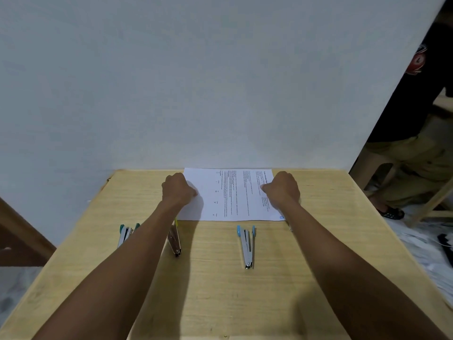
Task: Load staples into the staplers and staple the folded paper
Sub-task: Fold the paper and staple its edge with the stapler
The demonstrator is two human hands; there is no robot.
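Note:
A printed white paper (230,195) lies flat at the far edge of the wooden table (220,290), against the wall. My left hand (177,190) rests curled on the paper's left edge. My right hand (282,188) rests curled on its right edge. Whether the fingers pinch the sheet I cannot tell. Three staplers lie open in a row nearer to me: a green one (126,234) partly under my left forearm, a yellow one (174,239) beside that forearm, and a blue one (246,245) between my arms.
A pale wall (196,82) rises right behind the table. At the right stands a person (416,143) in dark top and olive trousers beside a wooden frame (431,207). A brown wooden piece (22,231) sits at the left.

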